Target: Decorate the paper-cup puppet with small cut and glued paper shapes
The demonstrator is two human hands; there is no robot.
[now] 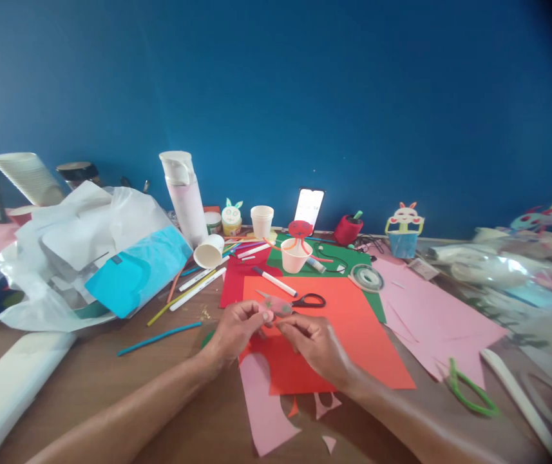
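My left hand (233, 330) is closed, pinching a small pink paper cutout (279, 306) with green marks on it between thumb and fingers. Close against its lower right side is my right hand (317, 345), its fingers pressed together; what they grip is too blurred to make out. Both hands are over an orange-red paper sheet (353, 351). Just behind them lie black-handled scissors (310, 300) and a white marker (278, 281). A cut pink paper piece (263, 412) and small paper scraps (328, 443) lie nearer the table's front.
Behind stands a paper cup (295, 259) with a red paper face, beside a lit phone (308, 209). A tape roll (366, 278) and pink sheet (440, 316) are right, with green-handled scissors (471, 393). At left are a plastic bag (131, 212), flask (186, 206) and blue stick (160, 338).
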